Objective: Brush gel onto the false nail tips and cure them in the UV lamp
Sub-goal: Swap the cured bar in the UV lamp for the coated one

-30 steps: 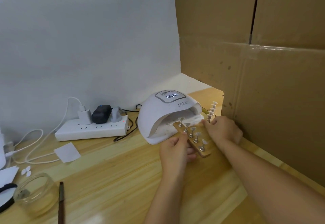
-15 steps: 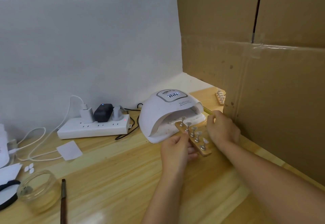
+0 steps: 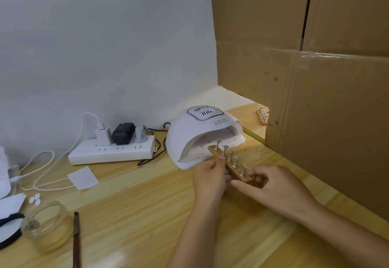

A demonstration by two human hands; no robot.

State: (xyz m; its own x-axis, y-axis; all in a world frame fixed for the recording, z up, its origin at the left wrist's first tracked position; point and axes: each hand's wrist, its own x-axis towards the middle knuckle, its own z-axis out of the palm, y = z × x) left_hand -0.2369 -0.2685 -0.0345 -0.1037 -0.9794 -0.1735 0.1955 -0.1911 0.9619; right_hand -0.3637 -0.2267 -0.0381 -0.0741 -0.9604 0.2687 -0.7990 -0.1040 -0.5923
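A white UV lamp (image 3: 197, 133) sits on the wooden table (image 3: 136, 215), its display lit and its opening facing me. A wooden holder strip (image 3: 230, 167) carrying several false nail tips on metal stands lies with its far end at the lamp's mouth. My left hand (image 3: 208, 178) grips the strip's left side. My right hand (image 3: 275, 185) pinches its near end, thumb under the strip and fingers curled over it. A second holder strip (image 3: 262, 115) with nail tips lies behind the lamp beside the cardboard. A dark-handled brush (image 3: 76, 238) lies at the front left.
A tall cardboard box (image 3: 315, 78) walls off the right side. A white power strip (image 3: 111, 152) with plugs and cables lies left of the lamp. A glass jar (image 3: 45, 225), loose nail tips (image 3: 35, 199) and a white paper square (image 3: 83, 177) are at the left.
My right hand set the second strip down behind the lamp, then came back toward me and took hold of the near end of the strip at the lamp's mouth. My left hand kept its hold.
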